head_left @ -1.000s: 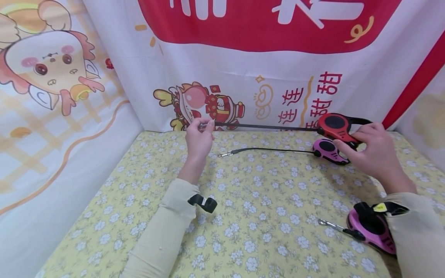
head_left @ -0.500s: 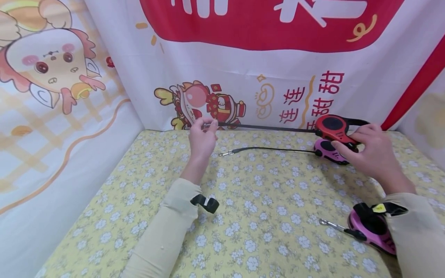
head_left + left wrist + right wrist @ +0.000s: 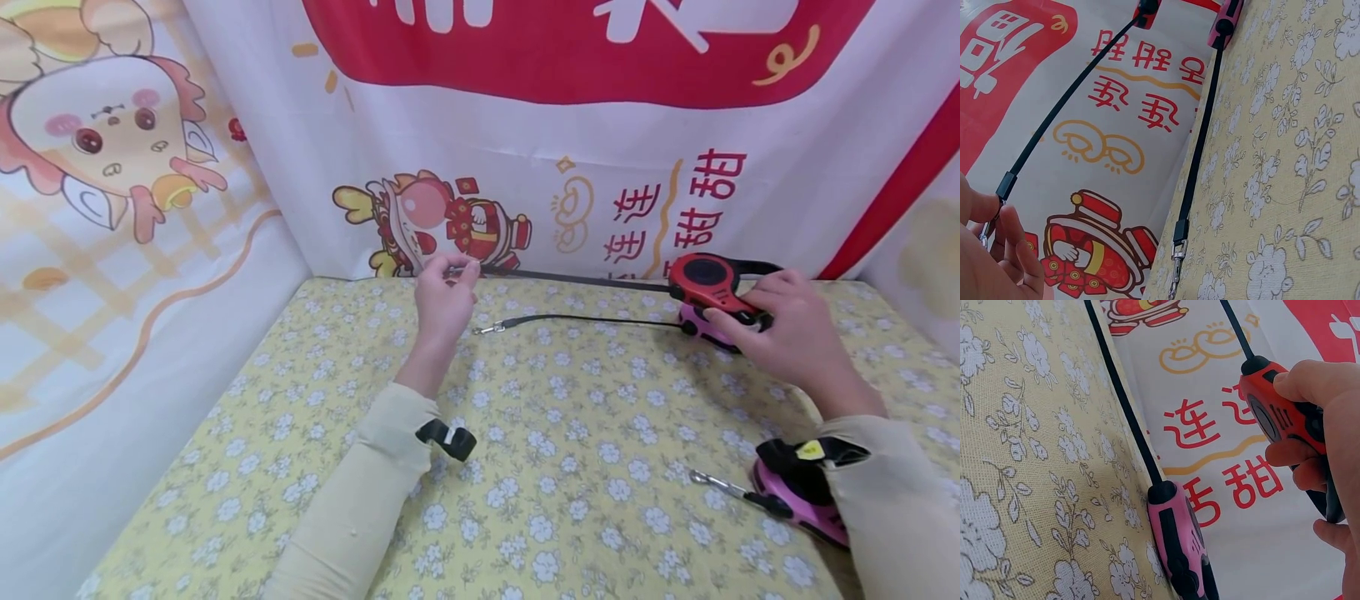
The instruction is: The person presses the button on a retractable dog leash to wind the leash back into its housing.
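In my right hand (image 3: 787, 333) I grip a red and black retractable dog leash (image 3: 703, 279) by its handle, held up above the far right of the table. Its black strap (image 3: 577, 280) runs out to the left in a nearly straight line. My left hand (image 3: 446, 300) pinches the metal clip (image 3: 985, 237) at the strap's end between thumb and fingers. Just below lies a pink retractable leash (image 3: 1175, 534), partly hidden behind the red one in the head view. Its strap (image 3: 1200, 144) is drawn out leftward on the cloth, ending in a silver clip (image 3: 489, 329).
A second pink leash (image 3: 802, 500) lies at the near right, partly covered by the right sleeve and wrist strap, its clip (image 3: 720, 483) pointing left. The flowered cloth (image 3: 570, 433) covers the table. A printed white and red curtain (image 3: 585, 133) hangs right behind it.
The red leash has come slightly left and down with my right hand, covering more of the pink leash behind it. My left hand has shifted a little right, still pinching the clip.
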{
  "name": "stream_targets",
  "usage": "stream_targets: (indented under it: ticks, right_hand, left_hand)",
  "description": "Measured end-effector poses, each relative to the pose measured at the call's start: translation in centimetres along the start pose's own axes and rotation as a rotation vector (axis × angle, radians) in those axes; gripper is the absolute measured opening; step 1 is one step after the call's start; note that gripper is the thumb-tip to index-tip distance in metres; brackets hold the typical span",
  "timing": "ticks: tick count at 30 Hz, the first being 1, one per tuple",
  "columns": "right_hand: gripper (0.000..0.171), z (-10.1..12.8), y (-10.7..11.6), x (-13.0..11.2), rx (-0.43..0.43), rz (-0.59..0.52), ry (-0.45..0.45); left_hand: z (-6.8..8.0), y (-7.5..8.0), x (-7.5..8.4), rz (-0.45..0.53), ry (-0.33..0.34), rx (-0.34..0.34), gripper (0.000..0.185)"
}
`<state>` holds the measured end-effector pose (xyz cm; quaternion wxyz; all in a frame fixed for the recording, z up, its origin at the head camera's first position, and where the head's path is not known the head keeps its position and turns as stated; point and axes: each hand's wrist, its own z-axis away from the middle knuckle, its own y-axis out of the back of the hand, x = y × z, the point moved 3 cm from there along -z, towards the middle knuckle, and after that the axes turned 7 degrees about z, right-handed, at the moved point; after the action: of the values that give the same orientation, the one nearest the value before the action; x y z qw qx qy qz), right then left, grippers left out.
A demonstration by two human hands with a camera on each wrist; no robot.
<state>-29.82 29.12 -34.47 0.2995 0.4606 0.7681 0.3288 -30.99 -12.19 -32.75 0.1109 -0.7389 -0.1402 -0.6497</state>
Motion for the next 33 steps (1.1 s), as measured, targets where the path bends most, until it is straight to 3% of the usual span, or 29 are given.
stream_targets:
  ticks: [8,20,33]
  right_hand:
    - [0.046,0.00,-0.29,-0.33,-0.043,-0.020,-0.022]
    - [0.042,0.08,-0.72,-0.59,-0.016,-0.044,-0.001]
    - [0.045,0.07,-0.86,-0.72,-0.018,-0.021,0.009]
  left_hand:
    - [0.20,-0.22,0.18,-0.012,0.004,-0.011,0.016]
    - [0.33,-0.37,-0.19,-0.029,0.018,-0.026,0.017]
    - [0.49,-0.57,-0.18,-0.060,-0.017,-0.033,0.018]
